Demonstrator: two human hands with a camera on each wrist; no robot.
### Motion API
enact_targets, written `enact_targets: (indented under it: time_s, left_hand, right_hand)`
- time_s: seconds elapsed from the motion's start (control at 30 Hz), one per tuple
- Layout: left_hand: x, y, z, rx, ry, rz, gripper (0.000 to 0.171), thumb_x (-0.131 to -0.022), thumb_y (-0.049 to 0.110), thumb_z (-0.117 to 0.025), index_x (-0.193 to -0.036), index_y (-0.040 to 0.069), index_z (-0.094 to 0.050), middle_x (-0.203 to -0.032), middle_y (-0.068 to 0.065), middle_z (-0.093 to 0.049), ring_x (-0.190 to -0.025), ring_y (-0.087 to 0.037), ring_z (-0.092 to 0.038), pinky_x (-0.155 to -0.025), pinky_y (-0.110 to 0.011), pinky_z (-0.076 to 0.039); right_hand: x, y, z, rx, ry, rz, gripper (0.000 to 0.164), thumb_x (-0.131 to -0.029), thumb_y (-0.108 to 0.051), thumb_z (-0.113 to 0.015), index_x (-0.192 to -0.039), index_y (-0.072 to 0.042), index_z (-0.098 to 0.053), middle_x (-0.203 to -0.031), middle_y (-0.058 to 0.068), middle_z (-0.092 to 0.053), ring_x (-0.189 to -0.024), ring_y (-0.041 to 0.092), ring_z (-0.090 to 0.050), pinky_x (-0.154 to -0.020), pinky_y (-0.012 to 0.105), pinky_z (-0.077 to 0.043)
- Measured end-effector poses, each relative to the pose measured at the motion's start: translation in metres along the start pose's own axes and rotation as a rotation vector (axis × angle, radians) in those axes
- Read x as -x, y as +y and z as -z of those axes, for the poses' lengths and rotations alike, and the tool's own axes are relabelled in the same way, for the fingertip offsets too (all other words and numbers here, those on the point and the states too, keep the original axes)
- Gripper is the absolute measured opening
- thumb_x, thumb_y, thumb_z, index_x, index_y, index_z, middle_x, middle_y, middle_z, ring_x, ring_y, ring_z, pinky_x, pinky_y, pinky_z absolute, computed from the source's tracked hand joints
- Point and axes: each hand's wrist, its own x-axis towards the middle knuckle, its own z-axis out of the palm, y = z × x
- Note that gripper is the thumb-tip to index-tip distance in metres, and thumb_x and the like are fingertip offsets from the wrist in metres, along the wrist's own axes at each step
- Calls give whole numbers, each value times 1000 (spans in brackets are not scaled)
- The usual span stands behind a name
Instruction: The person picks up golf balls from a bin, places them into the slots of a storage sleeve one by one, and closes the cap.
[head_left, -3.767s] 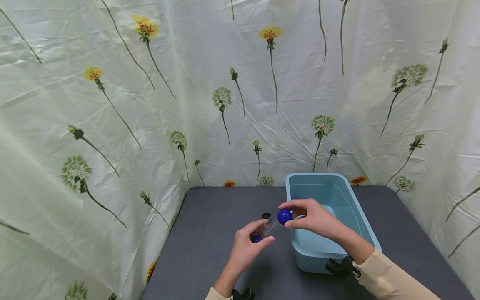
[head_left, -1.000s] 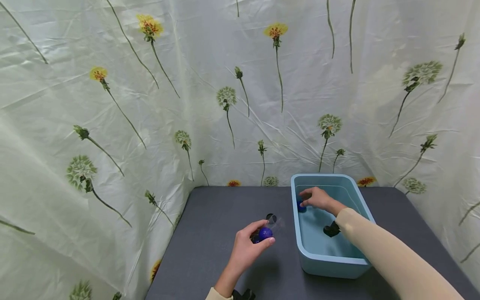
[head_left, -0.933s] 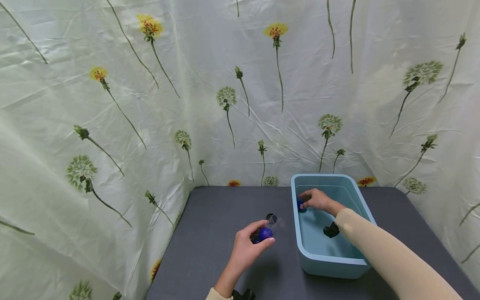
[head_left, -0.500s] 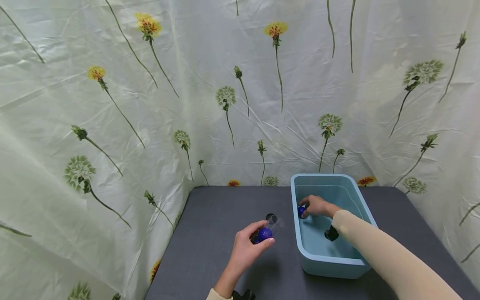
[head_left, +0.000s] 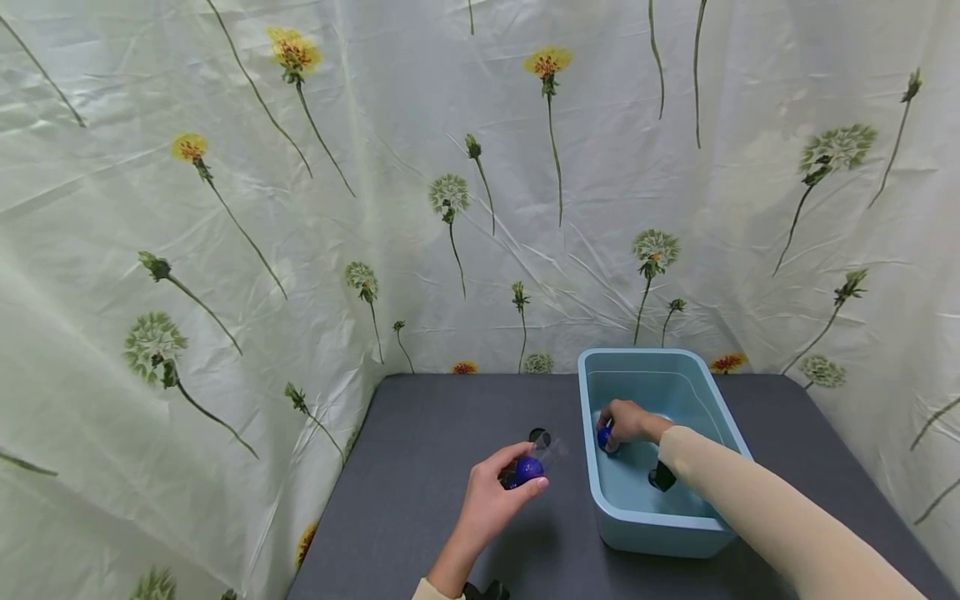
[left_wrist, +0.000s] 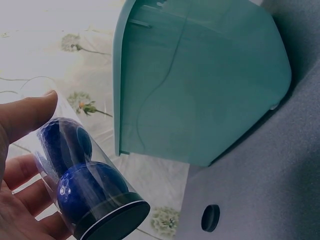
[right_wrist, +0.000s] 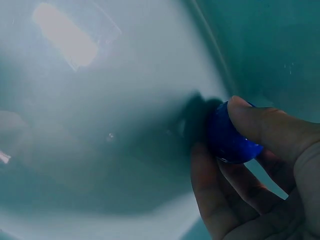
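My left hand (head_left: 483, 496) grips a clear plastic tube (left_wrist: 112, 182) with a dark cap at its lower end. Inside the tube sit two blue golf balls (left_wrist: 90, 192), one above the other. Down in the light blue bin (head_left: 588, 467), my right hand (head_left: 632, 422) holds another blue golf ball (right_wrist: 231, 135) between thumb and fingers. That ball is close to the bin's left wall, near the floor. In the left wrist view the tube's upper end shows no cap.
A round black cap (head_left: 538, 436) lies on the dark grey table (head_left: 442, 425), between the left hand and the bin. Behind and to the left hangs a pale curtain (head_left: 390, 167) printed with dandelions.
From holding a ball by the tube's mouth, my right hand has gone into the bin and moved nearer along its left wall. A second ball now shows in the tube; my left hand stays put.
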Motion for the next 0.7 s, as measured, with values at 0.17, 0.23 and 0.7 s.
enact_targets:
  time_s: [0.17,0.23,0.7]
  left_hand:
    - [0,-2,1,3,-4,4,48,-86,36,-82,-131,26,-67,-127,-4,-66,-105,-17,-64,-82,-32,-57]
    - [0,-3,1,6,-5,8,49,-86,37,-82,-131,27,-67,-127,-2,-66,-104,-17,-64,-83,-32,-57]
    - [1,-3,-1,-5,-3,17,47,-86,34,-82,-130,32,-66,-126,4,-65,-105,-17,-63,-83,-33,-57]
  right_hand:
    - [6,-1,6,-30,-7,2,39,-74,5,-82,-111,0,-71,-98,10,-66,-86,22,-64,-75,37,-57]
    - [8,-3,8,-27,-5,13,40,-74,5,-82,-112,-1,-70,-99,9,-66,-87,22,-64,-76,38,-57]
    - [28,-18,31,32,45,161,40,-75,2,-85,-112,0,-72,-101,7,-71,-90,22,-65,-79,41,-57]
